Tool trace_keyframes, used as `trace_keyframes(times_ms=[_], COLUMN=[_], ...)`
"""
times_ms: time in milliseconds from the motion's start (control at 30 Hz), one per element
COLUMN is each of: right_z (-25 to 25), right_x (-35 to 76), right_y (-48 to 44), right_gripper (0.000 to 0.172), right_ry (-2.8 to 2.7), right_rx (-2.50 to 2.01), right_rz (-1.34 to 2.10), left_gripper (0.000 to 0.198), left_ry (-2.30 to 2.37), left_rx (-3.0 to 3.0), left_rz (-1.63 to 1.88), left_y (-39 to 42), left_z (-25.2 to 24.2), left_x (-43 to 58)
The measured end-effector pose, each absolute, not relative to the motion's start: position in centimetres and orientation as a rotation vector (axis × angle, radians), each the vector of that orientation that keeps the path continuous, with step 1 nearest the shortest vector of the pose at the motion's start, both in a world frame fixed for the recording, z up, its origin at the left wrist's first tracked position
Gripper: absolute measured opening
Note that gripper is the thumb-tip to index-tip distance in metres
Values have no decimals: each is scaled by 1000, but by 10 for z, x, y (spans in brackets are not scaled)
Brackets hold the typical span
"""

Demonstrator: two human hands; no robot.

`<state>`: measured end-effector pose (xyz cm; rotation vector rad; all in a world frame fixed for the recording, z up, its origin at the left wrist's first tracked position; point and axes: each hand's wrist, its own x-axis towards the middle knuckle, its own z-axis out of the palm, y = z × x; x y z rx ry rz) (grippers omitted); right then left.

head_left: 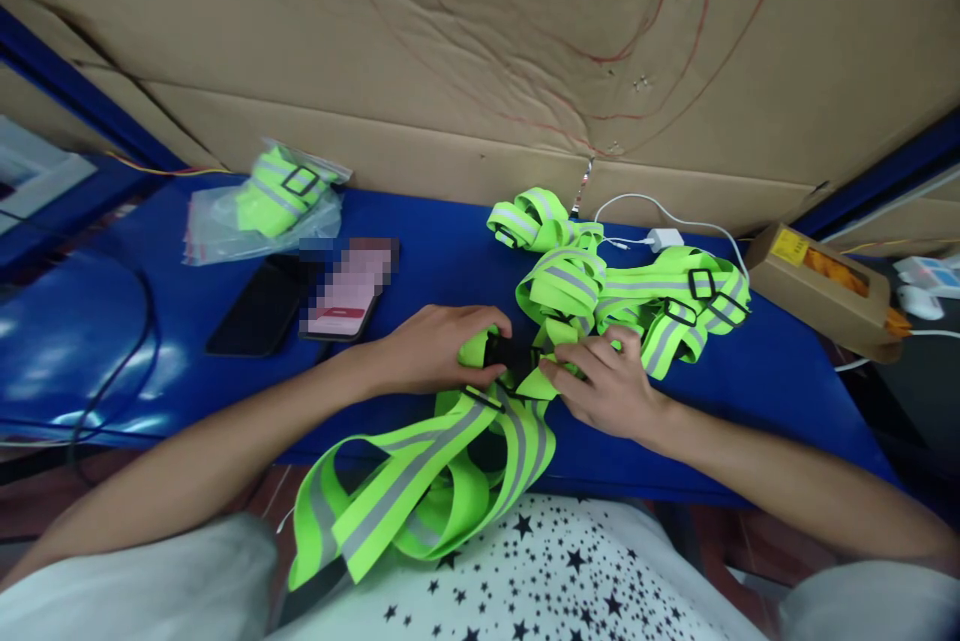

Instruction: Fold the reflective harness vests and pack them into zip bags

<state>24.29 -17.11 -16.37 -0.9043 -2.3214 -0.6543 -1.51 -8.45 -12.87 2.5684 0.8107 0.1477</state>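
Neon green reflective straps with grey stripes and black buckles lie before me. My left hand (442,349) grips a strap end with a black buckle (496,349) between thumb and fingers. My right hand (604,381) is closed on another green strap end beside it, a small gap apart; what its fingertips cover is hidden. From the hands, a looped reflective strap (424,471) hangs over the table's front edge towards my lap. Just behind, a rolled reflective strap (562,281) rests on the table, and a strap bundle with black slides (682,301) lies to its right.
On the blue table (420,221), a black phone (255,311) and a lit phone (349,291) lie at left. Behind them is a plastic bag (281,196) with a strap. At right stand a white charger (664,239) and a cardboard box (825,291). Cardboard panels (450,51) rise behind.
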Motion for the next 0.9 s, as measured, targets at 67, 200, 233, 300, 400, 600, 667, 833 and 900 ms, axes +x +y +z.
trace_keyframes(times_ms=[67,200,233,300,400,600,667,833,900], right_z=[-164,-164,-164,-164,-164,-165,-166,-166,-166], right_x=[243,243,244,244,244,245,245,245,245], right_y=[-171,-171,-171,-171,-170,-170,-170,-170,-170], right_gripper=[19,21,20,20,21,21,21,21,21], right_ry=[-2326,-2349,-2351,-2355,-2361,-2371,-2376,-2379,-2384], right_rx=[-899,-907,-911,-916,-911,-900,-902,-905,-913], right_rz=[-647,-640,-643,-648,-646,-623,-617,-622,-625], left_gripper=[32,32,32,31,30,30,30,30,30], left_ry=[813,791,785,776,765,767,760,757,759], left_rx=[2552,2547,2550,2555,2559,2552,2556,2550,2543], left_rz=[154,180,181,176,159,137,150,159,143], left_y=[-84,-83,-83,-82,-82,-82,-82,-82,-82], left_z=[-129,-130,-130,-131,-130,-130,-131,-131,-131], left_x=[-15,-15,-15,-15,-14,-14,-14,-15,-15])
